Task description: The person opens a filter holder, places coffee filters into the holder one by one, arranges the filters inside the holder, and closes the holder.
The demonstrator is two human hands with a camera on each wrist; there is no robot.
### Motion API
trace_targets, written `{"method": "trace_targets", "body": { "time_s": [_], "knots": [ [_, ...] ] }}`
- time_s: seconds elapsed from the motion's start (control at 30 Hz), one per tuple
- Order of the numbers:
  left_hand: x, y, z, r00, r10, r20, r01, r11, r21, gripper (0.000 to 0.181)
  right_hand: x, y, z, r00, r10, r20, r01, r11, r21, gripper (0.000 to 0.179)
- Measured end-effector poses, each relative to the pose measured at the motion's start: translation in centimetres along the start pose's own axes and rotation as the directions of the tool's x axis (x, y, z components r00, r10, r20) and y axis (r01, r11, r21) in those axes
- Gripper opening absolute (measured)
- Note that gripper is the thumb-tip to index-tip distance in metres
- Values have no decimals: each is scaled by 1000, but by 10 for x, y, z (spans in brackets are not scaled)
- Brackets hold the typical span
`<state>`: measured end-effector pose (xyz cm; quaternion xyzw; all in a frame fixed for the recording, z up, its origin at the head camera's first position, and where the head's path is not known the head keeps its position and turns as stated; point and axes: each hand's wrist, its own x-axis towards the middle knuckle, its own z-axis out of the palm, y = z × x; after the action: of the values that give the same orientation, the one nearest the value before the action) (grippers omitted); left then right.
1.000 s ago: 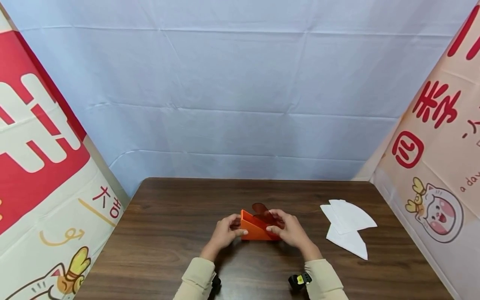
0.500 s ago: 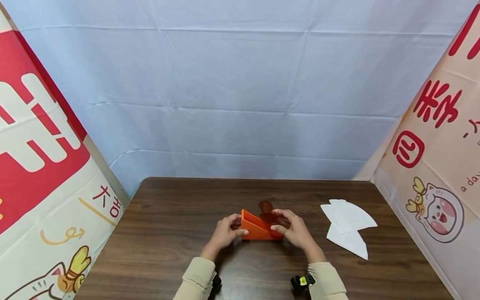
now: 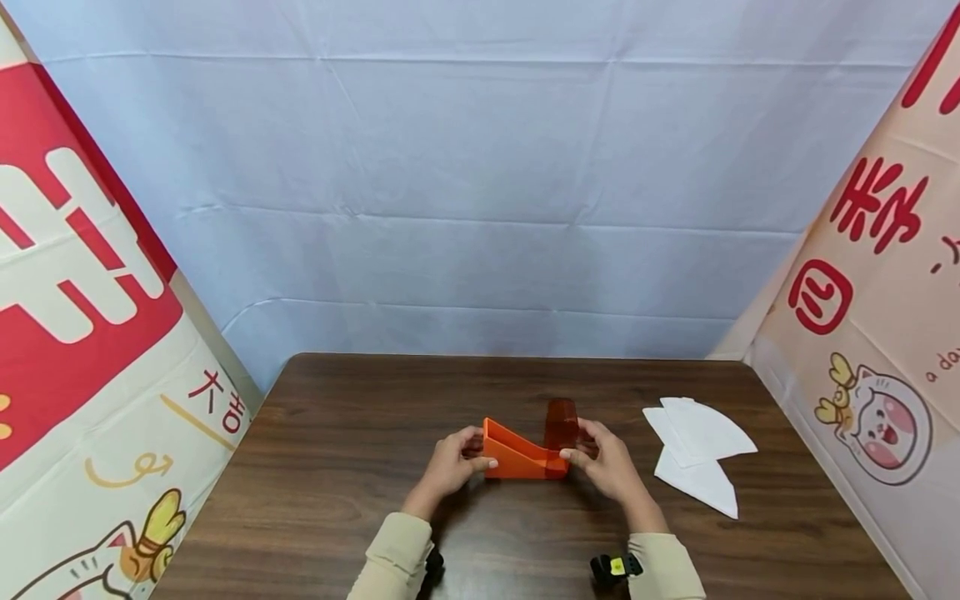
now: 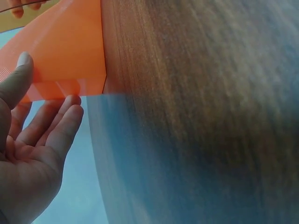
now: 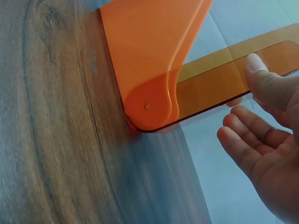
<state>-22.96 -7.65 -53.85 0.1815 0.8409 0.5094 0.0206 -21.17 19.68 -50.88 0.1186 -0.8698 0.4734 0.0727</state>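
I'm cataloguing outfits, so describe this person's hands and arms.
The left hand and right hand are ungloved. Beige sleeves end short of both. A black camera sits at each wrist; the right one bears a yellow patch.

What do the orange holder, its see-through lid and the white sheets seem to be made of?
Orange holder: probably rigid plastic, opaque and smooth; walls are thin, with crisp edges.
See-through lid: likely amber-tinted hard plastic, smooth; what lies behind shows through it.
White sheets: perhaps paper, matte; they look thin and flat, but thin fabric is possible.
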Motion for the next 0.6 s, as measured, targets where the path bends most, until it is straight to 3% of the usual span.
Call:
{"method": "trace_targets", "body": {
  "time_s": [0.33,0.47,0.6],
  "knots": [
    [-1,1,-1,1000,2,-6,-2,1000,2,37,-6,12,-12,999,41,-29,-42,998,-45,31],
    [0,2,-2,1000,7,-8,-7,1000,-7,37,-7,16,-15,997,70,-18,-69,997,41,32],
    [1,2,-3,1000,9,-4,-9,1000,-6,38,-9,20,-20,992,121,23,-123,975,183,34]
  ]
}}
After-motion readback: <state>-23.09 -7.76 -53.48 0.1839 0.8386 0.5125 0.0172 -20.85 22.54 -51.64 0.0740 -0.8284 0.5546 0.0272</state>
